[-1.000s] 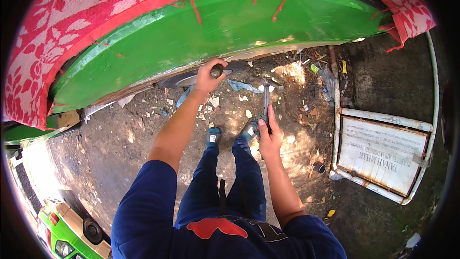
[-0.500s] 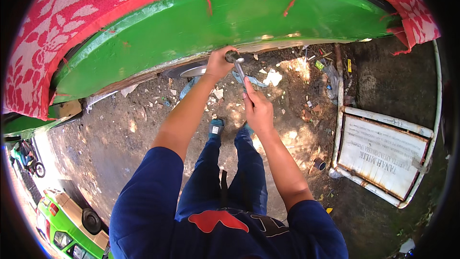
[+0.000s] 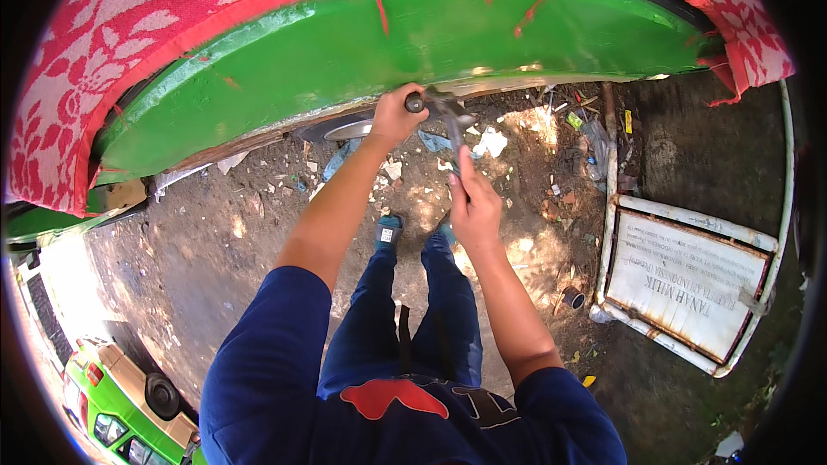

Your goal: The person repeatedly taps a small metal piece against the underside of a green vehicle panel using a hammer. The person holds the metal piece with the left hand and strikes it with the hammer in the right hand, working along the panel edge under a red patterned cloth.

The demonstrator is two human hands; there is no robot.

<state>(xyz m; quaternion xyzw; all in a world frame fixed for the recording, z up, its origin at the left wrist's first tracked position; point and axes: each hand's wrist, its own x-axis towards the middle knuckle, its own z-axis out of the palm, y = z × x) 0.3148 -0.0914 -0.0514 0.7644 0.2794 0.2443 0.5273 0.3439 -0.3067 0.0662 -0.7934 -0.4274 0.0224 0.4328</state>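
My left hand is wrapped round a dark tool with a round end, held against the lower edge of a green vehicle body panel. Its far end is hidden, so I cannot tell its kind. In my right hand is a hammer, gripped by its handle with the forefinger stretched along it. The hammer's metal head lies just right of the round end, slightly blurred, with a small gap between them.
A red and white patterned cloth drapes over the panel's top. Broken chips and litter cover the dirt floor. On the right leans a white sign board in a pipe frame. A bright green car stands lower left.
The hammer head has moved right, off the round end of the tool. My right hand has shifted slightly right and down; my left hand stays nearly in place.
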